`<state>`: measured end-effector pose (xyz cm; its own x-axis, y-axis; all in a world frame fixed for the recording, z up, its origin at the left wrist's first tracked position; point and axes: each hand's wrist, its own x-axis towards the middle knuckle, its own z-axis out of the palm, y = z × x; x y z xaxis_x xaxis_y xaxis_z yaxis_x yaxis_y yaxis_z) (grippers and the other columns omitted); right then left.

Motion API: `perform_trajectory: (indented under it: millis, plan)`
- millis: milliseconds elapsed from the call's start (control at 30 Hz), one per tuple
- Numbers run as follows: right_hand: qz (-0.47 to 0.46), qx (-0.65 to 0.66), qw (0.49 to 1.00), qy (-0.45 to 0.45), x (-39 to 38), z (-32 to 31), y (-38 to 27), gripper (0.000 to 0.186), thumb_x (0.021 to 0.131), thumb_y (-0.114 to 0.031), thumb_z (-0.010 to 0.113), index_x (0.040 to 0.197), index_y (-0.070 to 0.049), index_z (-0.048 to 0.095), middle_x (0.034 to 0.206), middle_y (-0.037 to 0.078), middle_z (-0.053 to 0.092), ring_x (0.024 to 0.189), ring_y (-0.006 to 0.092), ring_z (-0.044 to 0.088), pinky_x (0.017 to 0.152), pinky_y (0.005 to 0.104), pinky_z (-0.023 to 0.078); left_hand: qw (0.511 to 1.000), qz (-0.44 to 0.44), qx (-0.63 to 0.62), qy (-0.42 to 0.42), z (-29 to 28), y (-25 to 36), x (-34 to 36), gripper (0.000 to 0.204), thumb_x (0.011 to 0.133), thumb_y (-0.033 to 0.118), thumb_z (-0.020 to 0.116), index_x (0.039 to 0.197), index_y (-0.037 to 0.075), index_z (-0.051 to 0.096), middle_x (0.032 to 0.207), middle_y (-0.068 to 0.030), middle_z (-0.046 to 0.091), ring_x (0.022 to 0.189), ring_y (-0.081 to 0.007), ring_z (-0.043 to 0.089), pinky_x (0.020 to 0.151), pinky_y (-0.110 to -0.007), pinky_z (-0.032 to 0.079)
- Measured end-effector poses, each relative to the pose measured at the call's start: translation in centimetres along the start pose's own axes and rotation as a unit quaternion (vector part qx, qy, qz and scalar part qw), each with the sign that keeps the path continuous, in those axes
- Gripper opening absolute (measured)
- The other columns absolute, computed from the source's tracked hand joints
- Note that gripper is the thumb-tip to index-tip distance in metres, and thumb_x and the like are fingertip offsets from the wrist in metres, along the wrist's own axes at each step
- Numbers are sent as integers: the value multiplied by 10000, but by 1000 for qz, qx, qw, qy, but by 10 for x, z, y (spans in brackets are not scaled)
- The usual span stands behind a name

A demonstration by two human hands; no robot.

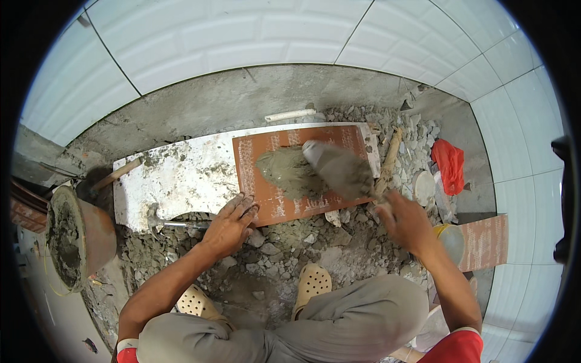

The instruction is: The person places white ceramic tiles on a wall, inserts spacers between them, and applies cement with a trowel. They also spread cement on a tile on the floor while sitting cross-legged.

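A reddish-brown tile lies back side up on a stained white board. Grey mortar is heaped on its middle. The fingers of my left hand are closed on the tile's near left corner. My right hand grips a trowel by its handle, which the fingers mostly cover. Smeared by motion, the trowel's blade is over the right part of the tile, next to the mortar. A hammer rests beside my left hand, its head against the board's near edge.
At the left stands a bucket of mortar. Rubble covers the floor around the board. To the right are a red plastic bag, a yellow-rimmed container and another brown tile. White-tiled walls rise behind and at the right.
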<state>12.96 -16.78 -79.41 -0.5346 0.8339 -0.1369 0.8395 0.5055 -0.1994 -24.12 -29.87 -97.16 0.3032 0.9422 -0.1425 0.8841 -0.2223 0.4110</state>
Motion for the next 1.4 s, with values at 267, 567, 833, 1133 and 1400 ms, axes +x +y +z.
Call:
perform_trajectory:
  millis: [267,567,833,1133,1400]
  plan:
    - [18,-84,990,-113,36,43,26,347,1048,-297,547,1234,-4,542,747,253,664,748,468,685,683,570,532,999,-13,-10,37,15,-9,3,509,906,182,738,1392,85,620,1547,-134,492,1484,-338,392,1222,-512,319]
    - [140,-4,970,-198,57,22,41,411,1060,-328,498,1213,45,582,885,283,699,817,466,700,787,559,546,998,-42,-35,22,9,-6,6,465,935,198,710,1380,88,636,1535,-134,505,1487,-337,393,1226,-525,313]
    - [124,-78,974,-172,70,-36,43,474,1085,-369,402,1156,46,620,1040,291,706,939,482,690,864,545,537,997,-54,-49,7,9,-2,6,465,979,220,653,1425,100,599,1549,-109,493,1516,-320,350,1260,-511,271]
    - [109,-57,958,-259,110,-18,61,469,1075,-368,408,1117,53,612,835,255,700,623,341,712,641,472,576,998,-48,-43,-2,-1,-7,8,455,960,231,678,1394,101,629,1534,-110,515,1510,-293,367,1254,-507,285]
    - [327,360,809,-331,89,-15,-26,521,1078,-487,401,1094,8,564,723,66,576,510,167,573,428,344,504,998,-42,-33,-43,-5,-18,13,588,928,233,714,1471,84,543,1547,-110,484,1498,-299,372,1265,-481,275]
